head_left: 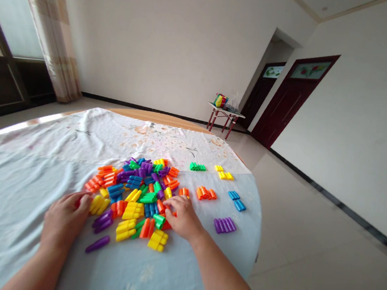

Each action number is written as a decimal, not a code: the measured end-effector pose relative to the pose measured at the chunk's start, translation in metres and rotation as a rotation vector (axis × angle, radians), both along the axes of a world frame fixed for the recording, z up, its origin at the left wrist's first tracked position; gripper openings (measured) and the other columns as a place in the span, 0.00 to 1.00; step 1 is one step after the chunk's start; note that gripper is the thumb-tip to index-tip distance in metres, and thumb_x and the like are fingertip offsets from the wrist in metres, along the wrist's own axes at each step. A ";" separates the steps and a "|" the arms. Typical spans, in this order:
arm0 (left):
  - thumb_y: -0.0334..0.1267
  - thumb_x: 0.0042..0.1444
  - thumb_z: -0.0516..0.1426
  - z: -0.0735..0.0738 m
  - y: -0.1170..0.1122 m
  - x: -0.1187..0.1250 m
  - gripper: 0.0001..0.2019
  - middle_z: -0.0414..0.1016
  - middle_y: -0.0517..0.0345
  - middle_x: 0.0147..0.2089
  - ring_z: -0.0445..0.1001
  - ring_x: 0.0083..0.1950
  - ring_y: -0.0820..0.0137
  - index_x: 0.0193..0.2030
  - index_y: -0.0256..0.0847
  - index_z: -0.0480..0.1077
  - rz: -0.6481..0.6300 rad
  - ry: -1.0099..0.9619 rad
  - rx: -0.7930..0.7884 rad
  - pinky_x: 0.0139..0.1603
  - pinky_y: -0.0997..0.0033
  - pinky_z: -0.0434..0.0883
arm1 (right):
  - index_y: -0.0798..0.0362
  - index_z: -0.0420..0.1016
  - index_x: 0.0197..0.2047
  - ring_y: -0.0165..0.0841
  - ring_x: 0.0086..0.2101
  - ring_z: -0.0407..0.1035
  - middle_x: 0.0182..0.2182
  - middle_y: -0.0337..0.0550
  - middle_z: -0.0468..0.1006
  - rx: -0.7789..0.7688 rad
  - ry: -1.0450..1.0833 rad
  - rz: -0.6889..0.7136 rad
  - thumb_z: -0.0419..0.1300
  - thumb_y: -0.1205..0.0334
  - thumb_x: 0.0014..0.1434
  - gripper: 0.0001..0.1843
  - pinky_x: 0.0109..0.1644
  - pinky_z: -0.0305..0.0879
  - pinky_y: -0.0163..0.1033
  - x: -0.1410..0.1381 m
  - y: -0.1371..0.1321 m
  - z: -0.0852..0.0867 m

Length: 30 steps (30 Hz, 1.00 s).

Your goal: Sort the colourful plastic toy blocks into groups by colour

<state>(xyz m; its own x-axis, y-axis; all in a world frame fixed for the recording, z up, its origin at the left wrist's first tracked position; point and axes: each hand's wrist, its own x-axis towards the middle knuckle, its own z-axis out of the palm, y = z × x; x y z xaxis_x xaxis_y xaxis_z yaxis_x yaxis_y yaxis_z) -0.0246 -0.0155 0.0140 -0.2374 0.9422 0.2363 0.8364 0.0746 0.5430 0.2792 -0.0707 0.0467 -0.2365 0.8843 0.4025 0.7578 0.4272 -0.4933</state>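
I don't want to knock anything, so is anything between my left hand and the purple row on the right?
Yes. Straight across from your left hand, the pile comes first, starting with a yellow block by your thumb. Then your right hand, at the pile's right edge, comes before the purple row.

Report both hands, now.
Left hand: half-curled beside a yellow piece; hold cannot be told.
Right hand: half-curled at the colored pile; hold cannot be told.
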 end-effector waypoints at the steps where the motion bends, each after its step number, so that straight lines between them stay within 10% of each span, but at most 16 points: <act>1: 0.47 0.58 0.40 0.000 0.000 0.000 0.23 0.71 0.43 0.49 0.68 0.47 0.59 0.43 0.38 0.71 0.000 0.001 0.002 0.44 0.59 0.66 | 0.52 0.74 0.40 0.34 0.42 0.67 0.37 0.41 0.76 -0.014 0.002 -0.001 0.56 0.71 0.53 0.12 0.50 0.60 0.40 0.001 -0.001 0.000; 16: 0.47 0.57 0.42 0.003 -0.002 0.002 0.22 0.72 0.44 0.47 0.69 0.47 0.60 0.42 0.37 0.72 0.002 0.010 0.012 0.44 0.62 0.66 | 0.47 0.71 0.50 0.38 0.47 0.63 0.42 0.42 0.72 -0.183 -0.096 0.035 0.69 0.57 0.44 0.28 0.53 0.56 0.44 0.018 -0.023 -0.007; 30: 0.48 0.56 0.42 0.003 0.002 0.001 0.23 0.72 0.45 0.49 0.69 0.47 0.61 0.44 0.37 0.72 0.032 0.016 -0.050 0.44 0.65 0.65 | 0.48 0.70 0.51 0.35 0.50 0.63 0.46 0.42 0.72 -0.240 0.024 0.166 0.61 0.70 0.47 0.26 0.57 0.58 0.41 0.034 -0.028 -0.002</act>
<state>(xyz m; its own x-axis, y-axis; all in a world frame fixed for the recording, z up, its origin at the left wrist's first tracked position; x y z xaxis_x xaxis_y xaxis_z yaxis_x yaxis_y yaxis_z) -0.0232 -0.0138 0.0170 -0.2640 0.9449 0.1934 0.8415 0.1276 0.5249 0.3136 -0.0990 0.0444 -0.3790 0.9049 0.1936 0.6738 0.4133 -0.6125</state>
